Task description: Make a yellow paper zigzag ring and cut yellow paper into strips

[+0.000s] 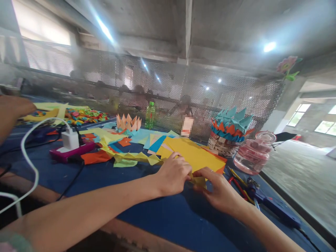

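Note:
Over the blue tabletop, my left hand (pixel 175 174) is closed, its fingers pinching one end of a small folded piece of yellow paper (pixel 200 182). My right hand (pixel 215 187) grips the other side of that paper between thumb and fingers. Left of my left hand runs a zigzag-folded yellow paper strip (pixel 136 156); whether it joins the held piece is hidden by my fingers. Just beyond both hands lies a stack of larger yellow sheets (pixel 193 152), with orange paper (pixel 222 166) showing under its right edge.
A glue gun (pixel 273 204) and red-handled pliers (pixel 237 185) lie right, near a pink jar (pixel 252 157) and a basket (pixel 223 145) with paper points. A peach paper crown (pixel 128 123), green bottle (pixel 149 117) and power strip (pixel 72 152) with cables stand left. Another person's arm (pixel 13 110) reaches in.

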Demonstrator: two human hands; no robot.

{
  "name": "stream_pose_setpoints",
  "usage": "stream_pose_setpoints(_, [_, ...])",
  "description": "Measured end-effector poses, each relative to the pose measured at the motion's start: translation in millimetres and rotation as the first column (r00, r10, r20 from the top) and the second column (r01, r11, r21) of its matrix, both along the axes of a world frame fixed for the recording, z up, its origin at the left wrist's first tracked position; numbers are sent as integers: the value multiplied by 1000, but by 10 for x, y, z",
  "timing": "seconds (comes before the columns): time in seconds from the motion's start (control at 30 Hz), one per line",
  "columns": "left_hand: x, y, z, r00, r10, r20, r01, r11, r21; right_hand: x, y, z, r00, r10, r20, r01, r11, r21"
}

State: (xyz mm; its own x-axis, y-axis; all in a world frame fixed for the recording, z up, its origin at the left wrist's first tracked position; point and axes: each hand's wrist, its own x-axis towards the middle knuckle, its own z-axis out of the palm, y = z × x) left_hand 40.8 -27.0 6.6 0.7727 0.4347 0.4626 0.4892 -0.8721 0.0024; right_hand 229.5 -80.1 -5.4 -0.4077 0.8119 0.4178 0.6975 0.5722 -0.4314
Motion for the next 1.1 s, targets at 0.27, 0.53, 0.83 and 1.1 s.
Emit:
stream_pose_setpoints(0.27, [10, 24, -59, 1000, -13, -3, 13, 1000, -10, 30, 70, 8, 996, -38, -78, 44, 996, 72])
stream_pose_setpoints(0.53, [23, 22, -89, 999, -6, -37, 6, 1000, 1, 78, 83, -33, 964, -201, -174, 215, 974, 64])
stream_pose_setpoints(0.83, [26, -9, -68, 999, 39, -24, -37, 995, 87, 43, 30, 20, 941, -298, -161, 313, 946, 82])
stream_pose_setpoints(1.1, [31, -8, -26, 997, 81, 12, -81, 984, 157, 60, 84, 22, 953, -211, -218, 251, 951, 178])
